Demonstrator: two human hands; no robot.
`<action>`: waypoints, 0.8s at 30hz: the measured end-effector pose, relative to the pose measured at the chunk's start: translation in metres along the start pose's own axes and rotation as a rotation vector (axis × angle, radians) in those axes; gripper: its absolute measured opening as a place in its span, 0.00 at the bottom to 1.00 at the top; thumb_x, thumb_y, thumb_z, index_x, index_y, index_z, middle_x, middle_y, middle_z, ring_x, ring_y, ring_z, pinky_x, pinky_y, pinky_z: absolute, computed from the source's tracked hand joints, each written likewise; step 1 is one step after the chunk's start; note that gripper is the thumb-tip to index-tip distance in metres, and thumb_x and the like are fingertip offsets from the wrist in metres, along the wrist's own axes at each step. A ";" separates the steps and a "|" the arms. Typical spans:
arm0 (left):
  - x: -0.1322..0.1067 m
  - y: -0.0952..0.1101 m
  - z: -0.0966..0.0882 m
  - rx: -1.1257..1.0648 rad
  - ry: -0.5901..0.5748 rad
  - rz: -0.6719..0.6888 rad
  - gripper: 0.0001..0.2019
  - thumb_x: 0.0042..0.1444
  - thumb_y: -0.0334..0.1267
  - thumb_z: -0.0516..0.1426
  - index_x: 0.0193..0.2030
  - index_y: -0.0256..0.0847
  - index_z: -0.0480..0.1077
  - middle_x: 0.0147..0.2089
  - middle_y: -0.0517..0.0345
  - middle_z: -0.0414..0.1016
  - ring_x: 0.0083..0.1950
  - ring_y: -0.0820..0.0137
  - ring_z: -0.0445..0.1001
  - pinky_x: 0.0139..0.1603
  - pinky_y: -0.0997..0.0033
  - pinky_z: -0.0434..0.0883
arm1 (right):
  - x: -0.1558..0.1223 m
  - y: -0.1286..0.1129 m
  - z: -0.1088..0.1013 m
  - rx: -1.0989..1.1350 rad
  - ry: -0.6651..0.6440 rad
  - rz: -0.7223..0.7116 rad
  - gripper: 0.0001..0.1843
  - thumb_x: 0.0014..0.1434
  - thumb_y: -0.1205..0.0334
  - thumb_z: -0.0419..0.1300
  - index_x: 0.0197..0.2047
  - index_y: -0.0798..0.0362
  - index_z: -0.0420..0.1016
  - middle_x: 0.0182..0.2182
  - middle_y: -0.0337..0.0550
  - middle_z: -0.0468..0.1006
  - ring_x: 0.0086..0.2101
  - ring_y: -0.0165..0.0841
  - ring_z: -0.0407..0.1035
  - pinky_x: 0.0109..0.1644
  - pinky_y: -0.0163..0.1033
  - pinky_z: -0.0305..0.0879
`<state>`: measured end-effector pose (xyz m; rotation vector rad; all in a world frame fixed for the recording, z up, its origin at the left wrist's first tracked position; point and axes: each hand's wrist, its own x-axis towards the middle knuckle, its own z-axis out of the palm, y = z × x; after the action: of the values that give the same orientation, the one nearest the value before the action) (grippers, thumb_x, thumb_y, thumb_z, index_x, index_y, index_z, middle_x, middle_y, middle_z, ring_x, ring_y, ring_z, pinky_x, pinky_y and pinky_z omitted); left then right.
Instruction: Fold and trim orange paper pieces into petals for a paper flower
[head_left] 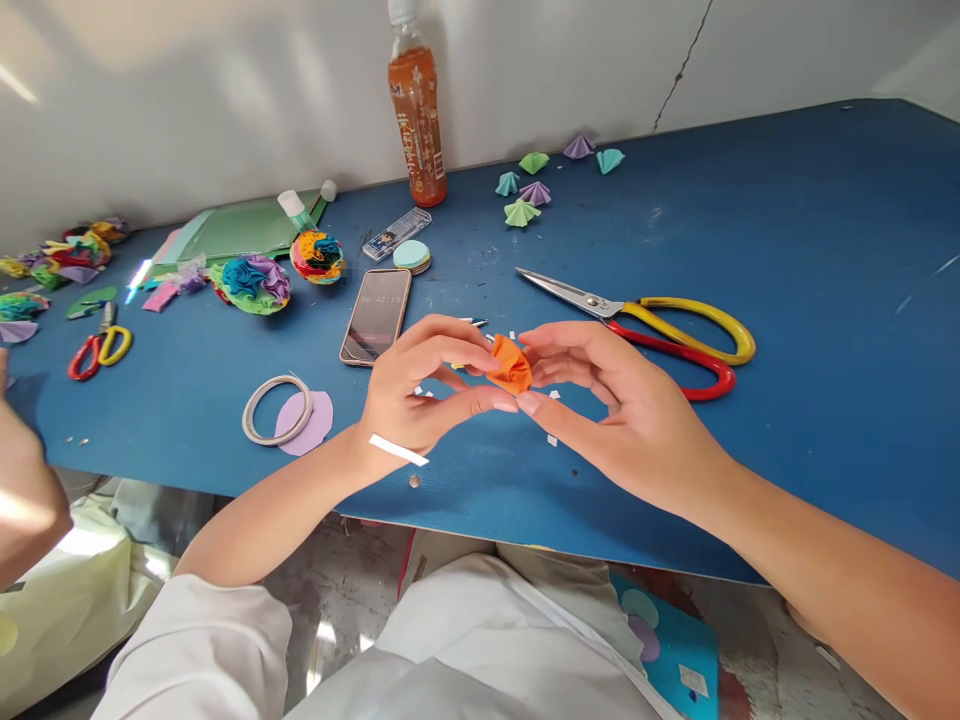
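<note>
We hold a small orange folded paper (510, 365) between both hands, a little above the blue table (825, 250). Our left hand (427, 385) pinches it with thumb and fingers from the left. Our right hand (622, 410) closes its fingertips on it from the right. A white paper strip (397, 450) sticks on our left wrist.

Behind the left hand lies a phone (376, 315). Behind the right hand lie big scissors (660, 325) with yellow and red handles. Left of us, a tape ring (276, 410) rests partly on a lilac paper circle (315, 425). Far back stand a drink bottle (416, 110) and some folded paper cones (525, 190). Another person's arm (22, 490) shows at the left edge.
</note>
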<state>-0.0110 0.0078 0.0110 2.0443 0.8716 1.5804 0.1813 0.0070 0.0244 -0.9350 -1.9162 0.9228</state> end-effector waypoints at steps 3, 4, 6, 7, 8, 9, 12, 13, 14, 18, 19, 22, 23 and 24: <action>0.000 -0.002 -0.001 -0.008 -0.057 0.029 0.08 0.49 0.33 0.66 0.38 0.39 0.75 0.37 0.56 0.76 0.36 0.76 0.74 0.30 0.82 0.77 | -0.002 0.000 -0.001 -0.013 0.005 -0.017 0.17 0.57 0.56 0.61 0.49 0.49 0.69 0.44 0.41 0.78 0.39 0.33 0.74 0.38 0.37 0.75; 0.000 -0.003 0.000 -0.007 -0.061 0.041 0.07 0.50 0.31 0.65 0.38 0.38 0.75 0.36 0.56 0.76 0.35 0.77 0.74 0.29 0.83 0.76 | -0.002 0.000 -0.001 -0.023 0.011 -0.021 0.17 0.57 0.56 0.61 0.49 0.49 0.69 0.44 0.42 0.77 0.40 0.34 0.74 0.38 0.37 0.75; 0.001 -0.005 0.001 0.000 -0.044 0.090 0.06 0.51 0.28 0.63 0.37 0.36 0.76 0.35 0.55 0.76 0.34 0.78 0.74 0.29 0.83 0.76 | -0.002 0.000 -0.001 -0.054 0.020 -0.034 0.17 0.58 0.56 0.60 0.50 0.49 0.69 0.45 0.42 0.77 0.42 0.35 0.74 0.38 0.38 0.75; 0.001 -0.006 0.001 0.011 -0.029 0.119 0.06 0.52 0.27 0.63 0.37 0.36 0.76 0.35 0.55 0.77 0.34 0.78 0.75 0.30 0.83 0.75 | -0.002 0.000 -0.001 -0.079 0.029 -0.058 0.16 0.58 0.56 0.59 0.50 0.49 0.69 0.45 0.43 0.76 0.42 0.36 0.73 0.39 0.39 0.74; 0.002 -0.007 0.002 0.026 -0.016 0.145 0.06 0.52 0.26 0.63 0.38 0.35 0.76 0.35 0.54 0.77 0.33 0.78 0.75 0.31 0.83 0.75 | -0.001 0.000 -0.001 -0.113 0.044 -0.094 0.15 0.58 0.56 0.59 0.49 0.49 0.69 0.44 0.43 0.76 0.43 0.36 0.73 0.40 0.40 0.74; 0.002 -0.008 0.003 0.043 -0.013 0.170 0.06 0.52 0.26 0.63 0.38 0.36 0.76 0.34 0.54 0.78 0.34 0.78 0.75 0.32 0.83 0.75 | -0.001 0.001 -0.001 -0.154 0.067 -0.140 0.14 0.58 0.56 0.60 0.47 0.49 0.70 0.43 0.44 0.75 0.43 0.37 0.72 0.43 0.42 0.73; 0.000 -0.009 0.005 0.095 -0.034 0.233 0.07 0.53 0.26 0.62 0.39 0.36 0.77 0.35 0.53 0.80 0.35 0.77 0.77 0.35 0.82 0.75 | 0.002 0.002 0.000 -0.269 0.131 -0.243 0.08 0.57 0.58 0.61 0.41 0.49 0.73 0.41 0.44 0.74 0.43 0.36 0.71 0.46 0.44 0.71; -0.001 -0.009 0.005 0.107 -0.037 0.239 0.08 0.53 0.27 0.62 0.40 0.36 0.77 0.35 0.52 0.80 0.35 0.76 0.77 0.35 0.82 0.75 | 0.003 0.002 0.000 -0.295 0.129 -0.248 0.06 0.57 0.59 0.61 0.39 0.49 0.73 0.39 0.43 0.74 0.42 0.36 0.71 0.45 0.44 0.71; -0.003 -0.008 0.006 0.116 -0.033 0.226 0.09 0.53 0.27 0.62 0.42 0.36 0.77 0.36 0.52 0.81 0.35 0.76 0.78 0.35 0.82 0.76 | 0.003 0.003 0.000 -0.312 0.119 -0.243 0.04 0.58 0.60 0.60 0.37 0.49 0.73 0.38 0.43 0.74 0.41 0.35 0.71 0.44 0.43 0.71; -0.006 -0.004 0.008 0.087 -0.009 0.025 0.11 0.53 0.29 0.62 0.44 0.38 0.77 0.37 0.54 0.82 0.36 0.75 0.80 0.31 0.85 0.77 | 0.005 0.005 -0.002 -0.336 0.078 -0.209 0.03 0.59 0.65 0.57 0.35 0.50 0.72 0.35 0.41 0.75 0.37 0.32 0.71 0.43 0.42 0.70; -0.006 -0.003 0.008 0.054 -0.016 -0.048 0.10 0.53 0.30 0.62 0.43 0.39 0.77 0.38 0.55 0.82 0.35 0.74 0.81 0.29 0.86 0.77 | 0.005 0.006 -0.003 -0.334 0.073 -0.204 0.03 0.59 0.65 0.57 0.35 0.50 0.72 0.35 0.41 0.75 0.37 0.32 0.71 0.43 0.41 0.70; -0.002 -0.001 0.007 -0.111 -0.046 -0.284 0.07 0.51 0.35 0.64 0.38 0.39 0.79 0.37 0.56 0.82 0.32 0.74 0.80 0.24 0.86 0.75 | 0.006 0.007 -0.004 -0.333 0.057 -0.221 0.04 0.60 0.64 0.57 0.35 0.50 0.72 0.35 0.41 0.75 0.35 0.32 0.71 0.38 0.39 0.69; -0.001 -0.001 0.006 -0.173 -0.051 -0.363 0.08 0.50 0.37 0.65 0.37 0.39 0.79 0.36 0.56 0.82 0.31 0.74 0.80 0.22 0.85 0.75 | 0.006 0.007 -0.004 -0.336 0.057 -0.233 0.04 0.60 0.63 0.56 0.35 0.50 0.73 0.35 0.41 0.75 0.35 0.31 0.71 0.37 0.38 0.68; 0.001 -0.002 0.005 -0.231 -0.053 -0.429 0.09 0.48 0.38 0.66 0.36 0.38 0.79 0.35 0.55 0.82 0.30 0.73 0.80 0.21 0.84 0.75 | 0.007 0.007 -0.004 -0.340 0.057 -0.246 0.04 0.61 0.63 0.56 0.35 0.50 0.73 0.35 0.41 0.75 0.35 0.31 0.71 0.35 0.37 0.68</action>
<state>-0.0062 0.0102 0.0094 1.6016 0.9785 1.3157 0.1844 0.0171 0.0224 -0.8785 -2.1196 0.4303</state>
